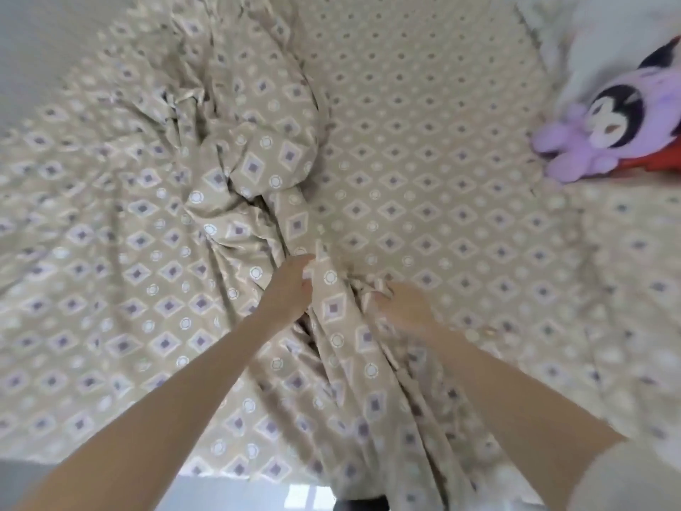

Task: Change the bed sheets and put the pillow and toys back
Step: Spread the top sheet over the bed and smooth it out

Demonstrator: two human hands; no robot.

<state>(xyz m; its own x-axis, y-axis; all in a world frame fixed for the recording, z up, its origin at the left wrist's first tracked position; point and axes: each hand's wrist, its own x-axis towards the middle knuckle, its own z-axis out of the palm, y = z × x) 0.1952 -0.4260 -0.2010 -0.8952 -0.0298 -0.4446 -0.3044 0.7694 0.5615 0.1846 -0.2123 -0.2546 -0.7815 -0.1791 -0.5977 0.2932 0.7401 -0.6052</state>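
My left hand [289, 289] pinches sheet ridge [331, 307]; my right hand [400, 307], blurred, clamps bunched fold at ridge's 3 o'clock. Ridge long axis runs 12-to-6 between hands; left hand nearer its crest. Plush toy [604, 123] lies at 2 o'clock, well apart. No readable writing.

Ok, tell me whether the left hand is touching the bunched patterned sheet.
Touching. The head view shows the left hand with its fingers curled around a raised fold of the bunched patterned sheet, with no gap between them.
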